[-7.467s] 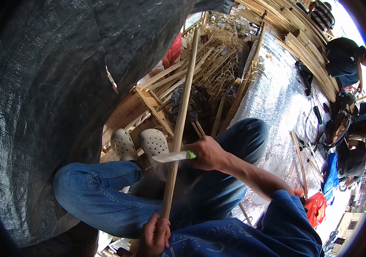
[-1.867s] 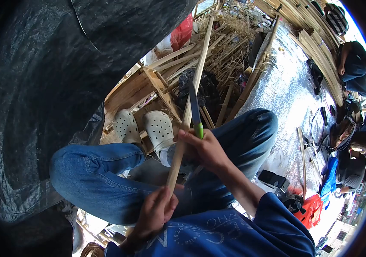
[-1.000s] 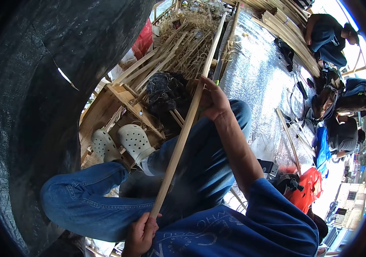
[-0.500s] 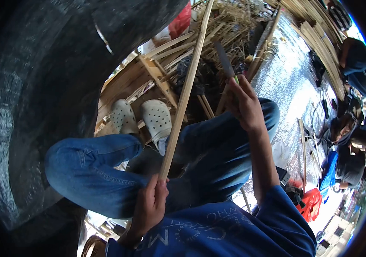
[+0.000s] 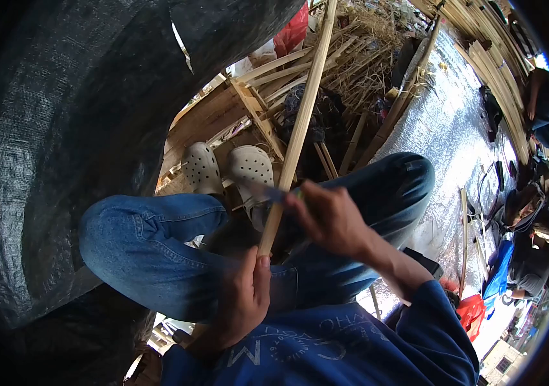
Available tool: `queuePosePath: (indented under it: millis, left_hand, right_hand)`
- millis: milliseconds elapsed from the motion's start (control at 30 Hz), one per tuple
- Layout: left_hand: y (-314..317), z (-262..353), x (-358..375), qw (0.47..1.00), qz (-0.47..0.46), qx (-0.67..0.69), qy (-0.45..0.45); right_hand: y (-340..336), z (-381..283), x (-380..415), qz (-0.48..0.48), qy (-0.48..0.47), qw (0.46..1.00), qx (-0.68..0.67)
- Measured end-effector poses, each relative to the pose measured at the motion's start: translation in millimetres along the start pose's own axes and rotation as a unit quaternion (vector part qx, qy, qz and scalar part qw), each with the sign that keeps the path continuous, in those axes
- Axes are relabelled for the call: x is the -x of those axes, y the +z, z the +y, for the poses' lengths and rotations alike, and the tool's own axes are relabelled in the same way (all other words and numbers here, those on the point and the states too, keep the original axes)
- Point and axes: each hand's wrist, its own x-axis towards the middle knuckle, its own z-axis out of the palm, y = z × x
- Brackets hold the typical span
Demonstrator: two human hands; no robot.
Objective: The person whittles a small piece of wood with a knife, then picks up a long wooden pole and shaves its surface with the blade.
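A long pale strip, bamboo or wood point(image 5: 306, 112), slants up and away from my lap. Its near end is gripped by my left hand point(image 5: 247, 293), thumb and fingers closed around it. My right hand point(image 5: 333, 215) is closed on the handle of a knife point(image 5: 258, 189), slightly smeared by motion. The knife's blade lies across the strip, a short way beyond my left fingers, pointing left. Most of the knife's handle is hidden inside my fist.
Grey clogs point(image 5: 250, 168) are on my feet beyond my bent knees. A heap of shavings point(image 5: 367, 64) and loose strips lies ahead. Black sheeting point(image 5: 62, 148) hangs at left. Silvery matting point(image 5: 445, 109) spreads on the right, with long strips point(image 5: 496, 83) and a seated person point(image 5: 535, 264) past it.
My right hand has come down and toward me with the knife, from above my knee to the strip's near part. My left hand still grips the strip's end.
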Motion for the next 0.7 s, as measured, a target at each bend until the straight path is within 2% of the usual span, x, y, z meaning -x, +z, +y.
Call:
queuePosePath:
  millis: [100,167,300,367,400,467,500,567,667,700]
  left_hand:
    - [1,1,1,1.000,-0.002,-0.009,0.006]
    - [2,1,5,1.000,-0.013,0.002,-0.004]
    - [2,0,4,1.000,-0.014,-0.015,-0.009]
    - [3,-1,3,1.000,-0.005,-0.010,-0.014]
    - [1,-2,2,1.000,-0.014,-0.012,-0.023]
    - [-1,-3,-1,0.999,-0.028,-0.017,-0.035]
    - [-1,-2,-1,0.999,-0.034,-0.007,-0.040]
    - [1,0,0,0.998,-0.040,0.002,-0.042]
    - [4,0,-5,0.999,-0.026,0.015,-0.029]
    - [5,-1,-6,0.998,-0.028,0.040,-0.037]
  right_hand:
    - [-2,3,2,-0.055,-0.014,0.998,0.036]
    - [-25,17,-26,0.077,0.081,0.993,0.046]
    - [-23,38,-33,0.114,0.038,0.987,0.106]
    - [9,26,-1,0.025,-0.077,0.997,-0.007]
    - [9,20,7,0.023,-0.078,0.997,-0.008]
    - [7,6,17,-0.089,-0.039,0.995,0.018]
    - [2,9,11,-0.091,-0.034,0.995,0.015]
    - [-17,24,-19,0.073,0.083,0.994,0.021]
    - [-21,41,-31,0.129,0.059,0.988,0.060]
    - [-9,34,-19,0.079,0.075,0.994,-0.012]
